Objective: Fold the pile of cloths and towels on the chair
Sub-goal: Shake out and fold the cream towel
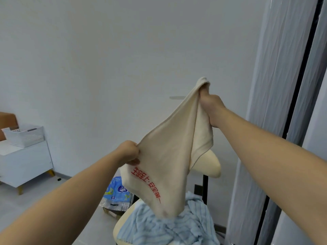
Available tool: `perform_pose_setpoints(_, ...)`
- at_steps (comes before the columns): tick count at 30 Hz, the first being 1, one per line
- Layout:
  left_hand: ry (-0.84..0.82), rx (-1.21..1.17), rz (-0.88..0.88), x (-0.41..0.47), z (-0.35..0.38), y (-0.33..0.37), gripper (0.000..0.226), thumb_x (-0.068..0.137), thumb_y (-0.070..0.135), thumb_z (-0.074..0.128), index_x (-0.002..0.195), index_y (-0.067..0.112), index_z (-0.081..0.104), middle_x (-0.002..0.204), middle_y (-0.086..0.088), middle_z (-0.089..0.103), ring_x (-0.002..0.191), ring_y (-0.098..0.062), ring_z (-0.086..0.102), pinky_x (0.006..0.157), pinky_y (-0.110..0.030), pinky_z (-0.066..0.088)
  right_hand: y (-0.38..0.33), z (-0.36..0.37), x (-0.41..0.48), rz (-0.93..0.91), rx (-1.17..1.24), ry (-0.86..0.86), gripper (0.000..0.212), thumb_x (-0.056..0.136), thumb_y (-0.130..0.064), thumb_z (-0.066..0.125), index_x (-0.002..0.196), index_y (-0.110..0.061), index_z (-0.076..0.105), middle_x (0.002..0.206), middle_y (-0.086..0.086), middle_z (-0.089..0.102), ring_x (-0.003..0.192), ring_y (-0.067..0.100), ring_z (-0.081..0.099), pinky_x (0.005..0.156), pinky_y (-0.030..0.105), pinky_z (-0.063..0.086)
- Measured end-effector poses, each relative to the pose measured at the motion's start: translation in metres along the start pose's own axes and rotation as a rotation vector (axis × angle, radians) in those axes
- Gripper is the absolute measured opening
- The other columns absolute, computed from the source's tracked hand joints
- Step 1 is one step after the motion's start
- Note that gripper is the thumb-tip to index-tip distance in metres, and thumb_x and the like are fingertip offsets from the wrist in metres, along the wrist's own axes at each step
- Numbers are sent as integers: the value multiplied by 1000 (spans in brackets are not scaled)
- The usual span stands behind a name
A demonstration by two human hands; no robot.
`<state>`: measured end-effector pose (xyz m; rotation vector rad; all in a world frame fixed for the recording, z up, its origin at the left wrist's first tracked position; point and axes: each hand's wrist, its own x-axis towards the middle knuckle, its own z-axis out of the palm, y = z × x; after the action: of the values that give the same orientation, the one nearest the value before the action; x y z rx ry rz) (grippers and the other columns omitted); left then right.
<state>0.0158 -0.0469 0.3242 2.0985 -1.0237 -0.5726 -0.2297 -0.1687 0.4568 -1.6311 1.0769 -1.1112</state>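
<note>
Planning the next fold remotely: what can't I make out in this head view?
Right hand: fingers mostly buried in the cream towel, head view.
Blue striped towel: cut by the bottom edge, partly behind the cream towel; cloths beneath it cannot be told.
Chair seat: mostly under that towel.

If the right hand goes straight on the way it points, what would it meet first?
The right hand points up and away; beyond the towel it pinches, likely the wall, though depth is unclear.
</note>
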Motion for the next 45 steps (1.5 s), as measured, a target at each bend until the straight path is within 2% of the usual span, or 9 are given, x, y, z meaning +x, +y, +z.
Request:
perform_pose_setpoints(3, 105, -55, 49, 5, -7, 7, 23, 81, 11, 44, 70, -2, 61, 76, -15, 67, 66, -30, 65, 58, -34, 55, 5, 7, -5, -134, -161, -194, 83, 85, -82, 29, 119, -15, 63, 120, 4, 64, 110, 22, 60, 100, 42, 49)
perform_pose_setpoints(7, 221, -175, 135, 4, -13, 25, 44, 89, 39, 52, 68, 11, 77, 72, 0, 75, 75, -22, 67, 67, -29, 50, 7, 17, -22, -504, -803, -446, 44, 93, -61, 52, 83, -19, 56, 92, 1, 61, 87, 20, 56, 70, 31, 43)
perform_pose_setpoints(11, 360, -144, 310, 1, -9, 36, 6, 78, 21, 77, 80, 18, 72, 80, 2, 70, 76, -14, 65, 60, -23, 47, 20, 40, -37, -750, -1181, -593, 22, 79, -13, 57, 93, -20, 42, 101, 1, 44, 96, 22, 41, 77, 34, 41)
perform_pose_setpoints(22, 170, -299, 311, -6, -14, 47, 42, 70, 3, 74, 107, 15, 58, 104, -5, 62, 94, -25, 64, 66, -34, 57, 57, 55, -28, -1505, -1226, 51, 27, 68, 11, 51, 83, -9, 62, 76, 7, 56, 65, 25, 50, 49, 30, 32)
perform_pose_setpoints(27, 123, 426, 543, -7, -13, 46, 31, 78, 14, 64, 106, 25, 59, 98, 9, 64, 91, -11, 61, 70, -21, 49, 57, 63, -37, -1032, -1103, 53, 31, 94, -33, 61, 74, -17, 45, 67, 5, 58, 60, 29, 51, 52, 31, 30)
perform_pose_setpoints(30, 107, 704, 583, -5, -11, 44, 14, 85, 28, 59, 99, 27, 58, 86, 11, 57, 86, -15, 56, 71, -27, 46, 53, 65, -47, -549, -562, -222, 36, 102, -42, 45, 79, -15, 44, 75, 4, 54, 59, 24, 51, 53, 33, 41)
perform_pose_setpoints(33, 116, 665, 529, -6, -7, 45, 17, 90, 19, 60, 105, 26, 62, 90, 8, 60, 85, -14, 57, 71, -27, 50, 52, 68, -49, -328, -216, -311, 19, 101, -28, 52, 93, -12, 57, 92, 7, 59, 61, 25, 67, 51, 30, 55)
perform_pose_setpoints(37, 196, 555, 414, -6, -8, 45, 17, 91, 10, 63, 104, 20, 67, 100, 1, 65, 85, -15, 64, 69, -24, 54, 54, 69, -46, -215, -68, -497, 10, 88, -4, 67, 91, -13, 69, 99, 12, 68, 97, 29, 70, 85, 43, 61)
perform_pose_setpoints(45, 227, 400, 340, -6, -17, 38, 26, 78, 25, 78, 102, 16, 74, 95, 4, 72, 84, -10, 66, 62, -18, 50, 55, 64, -51, -164, -52, -616, 17, 86, 10, 65, 96, -4, 67, 86, 18, 69, 78, 29, 71, 79, 37, 61)
